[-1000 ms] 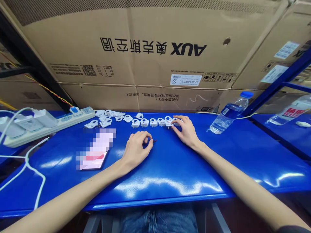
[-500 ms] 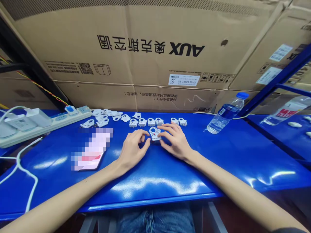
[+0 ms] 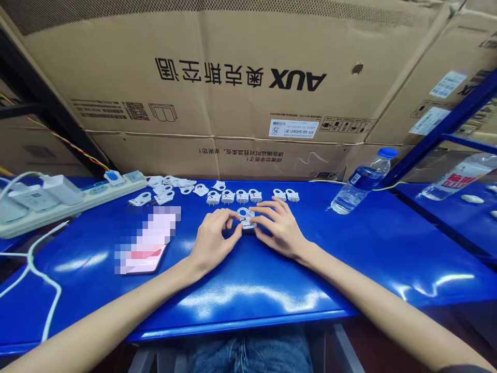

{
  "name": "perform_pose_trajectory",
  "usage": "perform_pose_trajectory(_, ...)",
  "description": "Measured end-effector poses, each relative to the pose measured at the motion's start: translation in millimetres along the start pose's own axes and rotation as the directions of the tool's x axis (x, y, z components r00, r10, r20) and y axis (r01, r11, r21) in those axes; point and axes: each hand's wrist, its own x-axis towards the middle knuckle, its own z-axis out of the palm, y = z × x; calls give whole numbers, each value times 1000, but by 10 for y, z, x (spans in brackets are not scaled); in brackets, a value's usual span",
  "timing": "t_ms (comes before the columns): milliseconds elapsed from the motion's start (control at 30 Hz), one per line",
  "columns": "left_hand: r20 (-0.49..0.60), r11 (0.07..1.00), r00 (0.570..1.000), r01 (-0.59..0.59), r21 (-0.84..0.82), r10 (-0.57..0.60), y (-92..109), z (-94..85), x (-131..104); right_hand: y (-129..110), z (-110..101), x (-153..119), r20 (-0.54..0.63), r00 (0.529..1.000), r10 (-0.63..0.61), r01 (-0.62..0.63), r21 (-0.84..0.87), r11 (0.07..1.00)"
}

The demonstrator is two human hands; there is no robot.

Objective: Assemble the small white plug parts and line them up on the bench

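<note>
A small white plug with a ring-shaped handle (image 3: 245, 219) is held low over the blue table, its ring pointing away from me. From the left, the thumb and forefinger of my left hand (image 3: 216, 234) pinch its edge. My right hand (image 3: 282, 226) grips the opposite side with thumb and fingertips, the other fingers arched above. A tiny red spot shows on the plug's face; its underside is hidden. Behind it stands a row of similar white plugs (image 3: 242, 196), prongs toward me, and two more plugs (image 3: 286, 195) sit just beyond my right fingers.
A loose pile of white plug parts (image 3: 171, 182) lies back left, near a power strip (image 3: 97, 192) with chargers. A phone (image 3: 149, 241), partly pixelated, rests left of my hands. Right stands a tilted water bottle (image 3: 361, 181). White cables (image 3: 52, 282) cross the left side; cardboard (image 3: 233, 103) walls the back.
The plug has tipped back and moved slightly toward me. My left thumb and forefinger have closed in from beside it to touch its left edge; my right hand stays on it.
</note>
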Motion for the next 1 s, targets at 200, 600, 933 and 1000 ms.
perform_pose_trajectory(200, 16, 1000, 1000, -8, -3, 8, 9, -1, 11, 0, 13, -8, 2, 999, -42, 42, -16, 999)
perform_pose_trajectory(600, -4, 1000, 1000, -4, -31, 3, 53, -20, 19, 90, 27, 8, 21, 998, 58, -57, -55, 997)
perform_pose_trajectory(933, 74, 999, 997, 30, 27, -32, 10, 17, 15, 644, 172, -33, -118, 913, 392, -391, 28, 920)
perform_pose_trajectory(1000, 80, 998, 996, 40, 45, -43, 7, 19, 16, 741, 224, -41, -123, 882, 456, -450, 73, 890)
